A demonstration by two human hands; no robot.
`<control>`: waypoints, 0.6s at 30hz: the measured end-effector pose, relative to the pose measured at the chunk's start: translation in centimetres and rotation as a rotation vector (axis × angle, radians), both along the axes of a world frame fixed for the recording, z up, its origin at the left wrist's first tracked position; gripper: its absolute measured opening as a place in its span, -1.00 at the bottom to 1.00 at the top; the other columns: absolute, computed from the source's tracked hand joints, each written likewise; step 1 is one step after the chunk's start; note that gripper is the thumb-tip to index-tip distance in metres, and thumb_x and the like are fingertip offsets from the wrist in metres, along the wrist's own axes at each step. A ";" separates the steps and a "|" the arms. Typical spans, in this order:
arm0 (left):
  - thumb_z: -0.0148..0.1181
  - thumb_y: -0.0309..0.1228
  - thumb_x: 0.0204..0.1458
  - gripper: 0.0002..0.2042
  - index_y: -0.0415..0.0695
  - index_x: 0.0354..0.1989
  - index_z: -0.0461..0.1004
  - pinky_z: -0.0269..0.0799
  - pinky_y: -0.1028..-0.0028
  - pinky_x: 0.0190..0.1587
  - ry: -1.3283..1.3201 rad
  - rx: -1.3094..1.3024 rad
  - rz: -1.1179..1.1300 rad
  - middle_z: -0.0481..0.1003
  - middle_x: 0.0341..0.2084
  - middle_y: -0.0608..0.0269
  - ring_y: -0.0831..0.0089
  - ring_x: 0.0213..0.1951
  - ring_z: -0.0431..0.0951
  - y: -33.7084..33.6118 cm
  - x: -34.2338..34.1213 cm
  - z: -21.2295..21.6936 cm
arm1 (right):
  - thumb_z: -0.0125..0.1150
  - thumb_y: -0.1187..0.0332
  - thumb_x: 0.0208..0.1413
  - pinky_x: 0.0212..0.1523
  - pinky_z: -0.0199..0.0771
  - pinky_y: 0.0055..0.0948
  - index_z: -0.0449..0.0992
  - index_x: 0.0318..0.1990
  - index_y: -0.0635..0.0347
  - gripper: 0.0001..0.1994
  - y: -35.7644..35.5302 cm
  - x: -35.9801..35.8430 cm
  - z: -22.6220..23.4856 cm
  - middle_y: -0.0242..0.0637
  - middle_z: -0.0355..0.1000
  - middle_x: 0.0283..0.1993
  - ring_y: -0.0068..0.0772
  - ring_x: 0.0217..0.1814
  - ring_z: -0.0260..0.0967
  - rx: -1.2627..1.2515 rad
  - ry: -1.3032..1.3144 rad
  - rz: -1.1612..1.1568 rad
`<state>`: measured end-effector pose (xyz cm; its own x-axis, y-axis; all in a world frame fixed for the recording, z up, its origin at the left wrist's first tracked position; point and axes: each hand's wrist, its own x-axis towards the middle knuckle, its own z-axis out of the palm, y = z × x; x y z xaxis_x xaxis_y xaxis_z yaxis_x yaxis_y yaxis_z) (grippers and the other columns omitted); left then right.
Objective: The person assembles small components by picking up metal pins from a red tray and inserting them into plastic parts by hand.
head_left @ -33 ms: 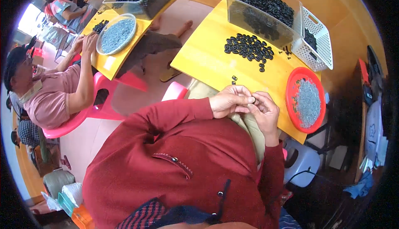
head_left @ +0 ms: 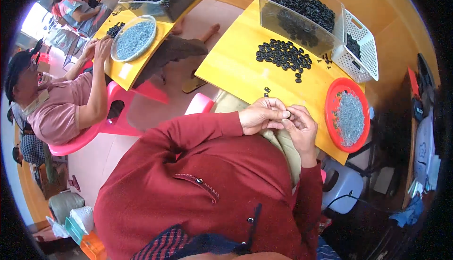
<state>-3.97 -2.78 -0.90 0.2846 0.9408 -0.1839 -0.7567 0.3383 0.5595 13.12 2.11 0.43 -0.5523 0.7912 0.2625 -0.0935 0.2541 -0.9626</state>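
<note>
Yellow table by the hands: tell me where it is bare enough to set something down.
Bare table lies left of the black ring pile, running to the near-left corner. A narrower strip lies between that pile and the hands, holding only a few stray rings. Crowded: the clear bin and white basket along the far edge, the red dish at right.

A small pale rectangular label (head_left: pixel 125 71) lies on the far yellow desk (head_left: pixel 137 66) at ten o'clock; no packages, signs or screens are recognisable.
</note>
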 end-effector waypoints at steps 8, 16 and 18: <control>0.19 -0.47 0.05 -0.93 -0.10 -0.34 0.43 0.53 0.58 -0.29 0.000 -0.025 -0.019 0.52 -0.36 0.33 0.54 -0.30 0.54 0.0 0.3 -0.1 | 0.28 0.57 -0.04 -0.34 0.38 -0.68 0.46 -0.15 0.39 -0.74 -0.3 0.1 0.0 -0.30 0.34 -0.14 -0.62 -0.27 0.31 0.071 -0.046 -0.031; 0.18 -0.45 0.06 -0.93 -0.11 -0.33 0.42 0.54 0.58 -0.28 0.000 -0.018 -0.025 0.51 -0.37 0.36 0.56 -0.30 0.53 -0.1 0.3 -0.2 | 0.25 0.60 -0.02 -0.30 0.39 -0.68 0.45 -0.12 0.39 -0.74 -0.6 0.1 0.3 -0.32 0.33 -0.12 -0.63 -0.25 0.32 0.038 -0.046 -0.030; 0.18 -0.45 0.06 -0.93 -0.11 -0.33 0.42 0.54 0.58 -0.28 0.007 -0.021 -0.026 0.51 -0.37 0.36 0.57 -0.31 0.53 -0.1 0.4 0.0 | 0.24 0.60 -0.01 -0.28 0.40 -0.68 0.44 -0.11 0.38 -0.73 -0.7 0.1 0.2 -0.32 0.33 -0.12 -0.63 -0.24 0.32 0.013 -0.022 -0.033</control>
